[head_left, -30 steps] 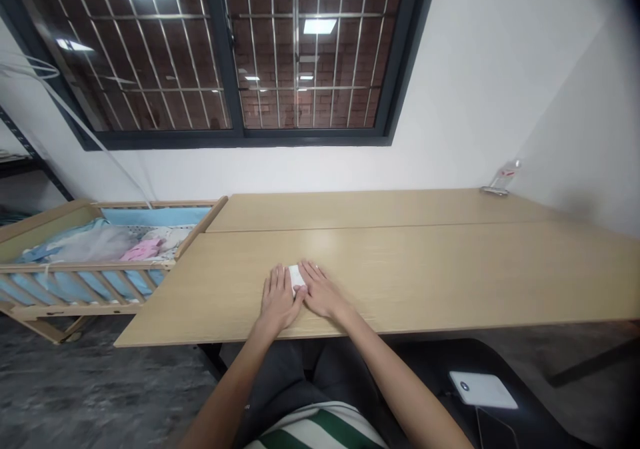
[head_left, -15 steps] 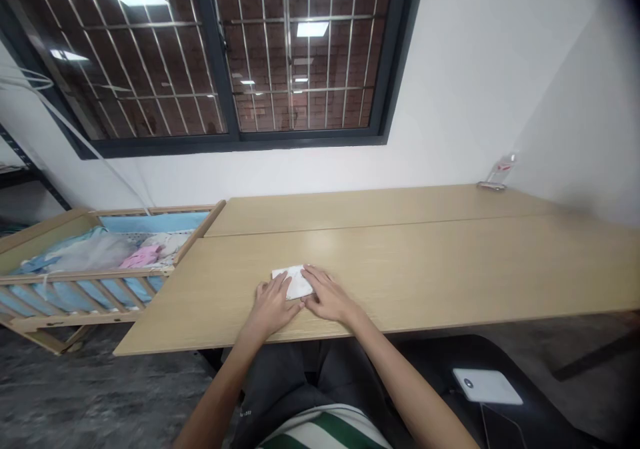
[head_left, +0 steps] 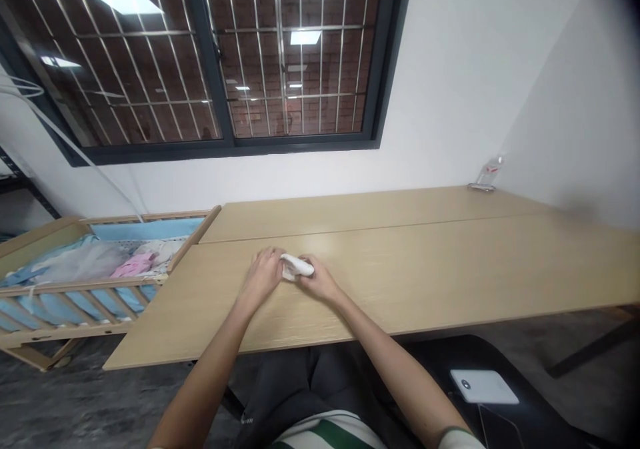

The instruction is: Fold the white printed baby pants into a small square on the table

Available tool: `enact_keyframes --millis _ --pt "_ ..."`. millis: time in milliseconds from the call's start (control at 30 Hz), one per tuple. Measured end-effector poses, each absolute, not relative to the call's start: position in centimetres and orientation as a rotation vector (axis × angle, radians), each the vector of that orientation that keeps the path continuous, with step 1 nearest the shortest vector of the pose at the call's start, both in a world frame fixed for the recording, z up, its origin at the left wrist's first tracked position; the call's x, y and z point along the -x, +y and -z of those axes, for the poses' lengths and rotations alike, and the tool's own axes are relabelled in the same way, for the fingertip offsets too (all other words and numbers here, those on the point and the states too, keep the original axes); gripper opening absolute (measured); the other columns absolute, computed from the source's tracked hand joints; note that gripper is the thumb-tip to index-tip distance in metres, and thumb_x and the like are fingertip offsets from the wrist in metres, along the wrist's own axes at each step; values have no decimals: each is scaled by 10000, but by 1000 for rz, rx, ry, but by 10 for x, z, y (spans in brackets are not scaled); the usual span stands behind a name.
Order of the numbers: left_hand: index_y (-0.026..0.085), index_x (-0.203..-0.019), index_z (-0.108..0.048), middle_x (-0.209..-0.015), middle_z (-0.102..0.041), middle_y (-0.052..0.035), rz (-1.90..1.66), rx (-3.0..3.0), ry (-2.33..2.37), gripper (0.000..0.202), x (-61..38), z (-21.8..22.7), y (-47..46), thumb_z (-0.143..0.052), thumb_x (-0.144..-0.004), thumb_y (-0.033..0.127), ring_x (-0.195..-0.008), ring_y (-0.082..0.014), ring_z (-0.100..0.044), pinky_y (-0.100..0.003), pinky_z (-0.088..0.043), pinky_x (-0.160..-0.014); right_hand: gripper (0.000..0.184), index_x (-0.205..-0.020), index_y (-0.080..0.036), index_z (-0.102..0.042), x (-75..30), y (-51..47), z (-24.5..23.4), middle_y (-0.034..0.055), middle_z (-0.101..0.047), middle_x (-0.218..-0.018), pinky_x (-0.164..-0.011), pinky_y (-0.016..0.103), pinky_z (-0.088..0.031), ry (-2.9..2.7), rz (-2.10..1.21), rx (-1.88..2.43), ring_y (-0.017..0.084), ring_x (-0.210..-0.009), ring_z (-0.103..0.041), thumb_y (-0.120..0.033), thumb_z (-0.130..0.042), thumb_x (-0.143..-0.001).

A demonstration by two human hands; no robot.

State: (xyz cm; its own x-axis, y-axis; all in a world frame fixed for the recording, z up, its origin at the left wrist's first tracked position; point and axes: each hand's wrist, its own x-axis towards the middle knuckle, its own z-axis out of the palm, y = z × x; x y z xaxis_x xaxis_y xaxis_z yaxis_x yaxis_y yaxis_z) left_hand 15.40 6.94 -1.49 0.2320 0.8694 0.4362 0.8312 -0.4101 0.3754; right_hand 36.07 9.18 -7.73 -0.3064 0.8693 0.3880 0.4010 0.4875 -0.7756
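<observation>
A small folded white cloth (head_left: 299, 266), possibly with a faint print, is raised a little off the wooden table (head_left: 415, 255), its edge turned up toward me. My left hand (head_left: 264, 272) is closed on its left end, fingers curled and partly hidden behind the back of the hand. At the right end, my right hand (head_left: 319, 279) grips it between thumb and fingers. Whether it is woven cloth or thick tissue is hard to tell at this size.
A wooden crib (head_left: 100, 289) with blue lining and pink and white fabrics stands left of the table. A clear bottle (head_left: 491, 169) and a flat item are at the far right corner. A white phone (head_left: 484, 386) with a cable lies on a black seat (head_left: 450, 355).
Both hands were pressing the white cloth flat on the table. Now they have moved slightly away from me and lifted it, tilting it up between them. The view has shifted slightly.
</observation>
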Motion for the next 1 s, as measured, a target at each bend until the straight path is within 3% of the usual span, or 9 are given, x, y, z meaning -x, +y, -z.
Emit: enact_keyframes --millis 67,200,367,533,700,833,1000 --pt "220 -1156 -623 -1189 -686 -97 -986 -2322 1700 234 -154 1 79 -487 -969 256 -1161 -253 -611 -384 -439 -1008 492 -1268 -210 -457 -359 105 73 105 -667 -1188 -917 404 -522 -1694 -895 950 253 -1057 -647 -242 -590 -796" --pt "166 -1165 -565 -1058 -730 -89 -1007 -2064 1801 285 -152 -1 93 -565 -945 349 -923 -208 -693 -299 -507 -794 530 -1278 -234 -383 -367 137 59 34 -685 -962 -799 348 -546 -1325 -1054 995 215 -877 -671 -215 -563 -780" --pt "139 -1167 -531 -795 -741 -58 -865 -1860 1890 354 -164 32 89 -620 -910 365 -751 -214 -708 -277 -479 -666 719 -1295 -235 -380 -373 169 53 -33 -648 -777 -676 298 -535 -1250 -1181 1192 188 -714 -658 -154 -719 -666" --pt "172 -1149 -549 -971 -755 -107 -739 -1857 1932 332 -176 60 75 -636 -891 361 -888 -241 -719 -288 -472 -728 693 -1209 -228 -432 -371 179 73 -22 -644 -800 -680 302 -544 -1262 -1171 1190 184 -724 -666 -217 -814 -631" --pt "180 -1163 -562 -1046 -725 -127 -675 -1963 1966 278 -188 66 50 -539 -940 344 -994 -288 -690 -359 -484 -843 461 -1107 -216 -503 -375 178 93 38 -690 -915 -808 334 -548 -1286 -1095 1150 195 -865 -685 -324 -741 -727" --pt "148 -1299 -511 -1370 -567 -200 -745 -2065 2019 398 -206 72 24 -487 -963 360 -1288 -351 -528 -468 -394 -1068 365 -1094 -217 -541 -380 179 103 43 -702 -964 -886 348 -524 -1293 -989 1115 187 -928 -674 -368 -653 -781" --pt "118 -1446 -411 -1562 -395 -194 -873 -2305 1834 531 -220 91 7 -446 -977 365 -1459 -324 -355 -465 -346 -1159 368 -1065 -204 -573 -382 178 110 65 -704 -941 -821 348 -538 -1332 -916 1098 202 -897 -675 -438 -639 -788"
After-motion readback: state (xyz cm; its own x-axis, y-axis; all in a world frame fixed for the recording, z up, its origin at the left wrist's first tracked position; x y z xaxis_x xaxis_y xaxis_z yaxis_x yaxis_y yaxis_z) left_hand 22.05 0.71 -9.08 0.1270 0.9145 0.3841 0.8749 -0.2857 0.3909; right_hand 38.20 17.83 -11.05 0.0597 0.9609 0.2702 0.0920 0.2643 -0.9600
